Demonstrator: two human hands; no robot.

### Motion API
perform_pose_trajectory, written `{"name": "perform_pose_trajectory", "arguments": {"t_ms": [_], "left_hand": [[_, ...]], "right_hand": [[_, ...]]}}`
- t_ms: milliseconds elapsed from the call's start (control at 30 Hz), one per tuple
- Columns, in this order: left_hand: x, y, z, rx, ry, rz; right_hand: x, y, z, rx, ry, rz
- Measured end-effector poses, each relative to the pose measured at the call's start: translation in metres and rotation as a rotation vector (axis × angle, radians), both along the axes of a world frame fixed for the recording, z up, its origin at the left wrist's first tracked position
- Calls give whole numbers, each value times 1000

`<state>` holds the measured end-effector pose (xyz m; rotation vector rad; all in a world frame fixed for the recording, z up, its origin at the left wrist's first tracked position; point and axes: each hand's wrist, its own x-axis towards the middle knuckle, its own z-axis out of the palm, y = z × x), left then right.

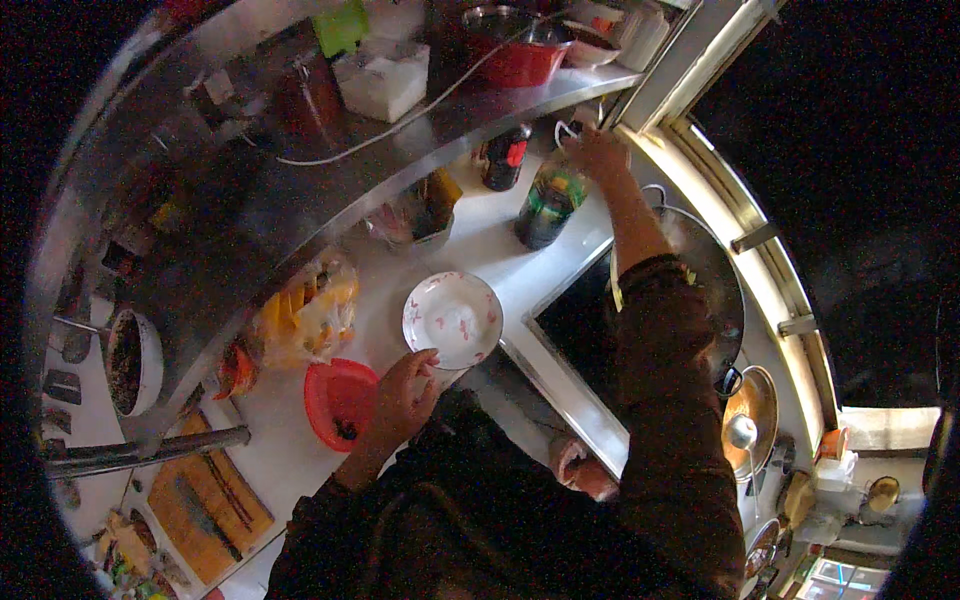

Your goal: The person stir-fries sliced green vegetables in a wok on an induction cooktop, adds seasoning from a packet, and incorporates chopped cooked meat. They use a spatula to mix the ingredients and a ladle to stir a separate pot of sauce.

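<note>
A white plate with small red patterns lies near the middle of the view, above the white counter. My left hand is at its near rim, with thumb and fingers at the edge; whether the counter also bears the plate I cannot tell. My right hand reaches to the far corner, at the top of a green-tinted bottle or jar. Its fingers are blurred, so their hold is unclear. A dark jar with a red label stands to the left of that container. A red plastic basket sits left of my left hand.
A large pan lies partly under my right arm, with a pan of orange-brown food and a ladle nearer. Bagged yellow food lies left of the plate. A knife rests on a wooden cutting board. A metal shelf overhangs the counter.
</note>
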<state>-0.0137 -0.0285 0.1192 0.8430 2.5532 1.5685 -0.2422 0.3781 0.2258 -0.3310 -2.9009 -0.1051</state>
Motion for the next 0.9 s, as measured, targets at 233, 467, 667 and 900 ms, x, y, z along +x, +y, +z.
{"name": "perform_pose_trajectory", "arguments": {"t_ms": [233, 467, 667, 900], "left_hand": [[2, 24, -27, -39, 5, -4], [-17, 42, -14, 124, -26, -24], [-12, 81, -29, 257, 29, -167], [11, 73, -124, -156, -14, -287]], "right_hand": [[40, -5, -2, 212, 148, 236], [155, -49, 77, 113, 175, 159], [235, -99, 42, 15, 106, 138], [311, -132, 9, -133, 12, -196]]}}
